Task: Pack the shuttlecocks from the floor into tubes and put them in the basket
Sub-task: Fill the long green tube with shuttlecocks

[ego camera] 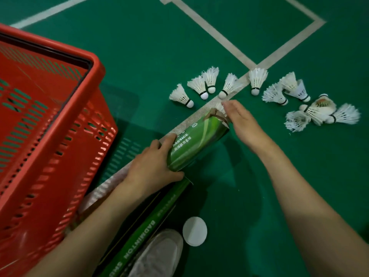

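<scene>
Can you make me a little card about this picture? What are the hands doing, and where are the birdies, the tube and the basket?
Place: green court floor with pale lines
Left hand: grips the green tube, tilted
Right hand: straight fingers at the tube's torn mouth, touching a shuttlecock that pokes out
Loose shuttlecocks: many, on the floor beyond the tube
Red basket: to the left
White lid: on the floor by a shoe
Long green pack: lying under the left arm
</scene>
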Demonstrator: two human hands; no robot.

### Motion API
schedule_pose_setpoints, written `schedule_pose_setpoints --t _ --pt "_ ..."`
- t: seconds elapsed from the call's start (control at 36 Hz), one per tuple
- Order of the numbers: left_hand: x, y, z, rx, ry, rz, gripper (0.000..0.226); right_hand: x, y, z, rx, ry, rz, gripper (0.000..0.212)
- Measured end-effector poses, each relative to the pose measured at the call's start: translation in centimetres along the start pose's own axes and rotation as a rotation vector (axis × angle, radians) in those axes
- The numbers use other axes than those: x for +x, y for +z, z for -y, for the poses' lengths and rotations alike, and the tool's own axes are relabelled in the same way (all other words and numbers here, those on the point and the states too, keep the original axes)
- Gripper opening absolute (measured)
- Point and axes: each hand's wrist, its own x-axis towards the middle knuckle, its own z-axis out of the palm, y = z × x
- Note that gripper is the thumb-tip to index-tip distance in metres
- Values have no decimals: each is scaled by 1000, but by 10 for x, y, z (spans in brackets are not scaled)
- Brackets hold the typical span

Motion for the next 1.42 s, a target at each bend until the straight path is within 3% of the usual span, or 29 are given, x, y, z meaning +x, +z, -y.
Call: schedule_pose_setpoints --t 0.08,0.22,0.31,0.47,0.58,0.72,0.83,0.92,1.0,1.11,1.25,1.42 --pt "0 4 -7 1 24 -7 97 -5 -3 -2 26 51 -26 59" --pt "7 7 -12 58 -2 -4 99 -1 8 -7 54 123 175 106" --pt "11 8 -8 93 -53 16 99 7 15 -14 165 172 177 85" --pt "26 3 5 29 -196 26 99 45 42 -14 88 118 -106 29" --pt "34 -7 25 -33 -301 8 97 81 58 -8 -207 17 9 34" --pt "45 -16 46 -44 -338 43 96 114 75 2 -613 -99 202 69" --pt "52 -17 53 -24 -346 67 96 130 81 12 -962 -189 253 89" --pt "56 -15 56 -8 -376 76 97 134 85 13 -1047 -199 232 74" --pt "58 -12 57 -10 -398 92 97 137 84 2 -1080 -270 141 33" --pt "57 -9 54 -6 -381 98 97 129 67 -8 -894 -291 9 15" --pt "50 -10 46 22 -313 80 98 98 31 6 -310 -66 -194 18" --pt "38 -12 26 26 -171 47 100 70 7 4 -76 -25 -183 25"
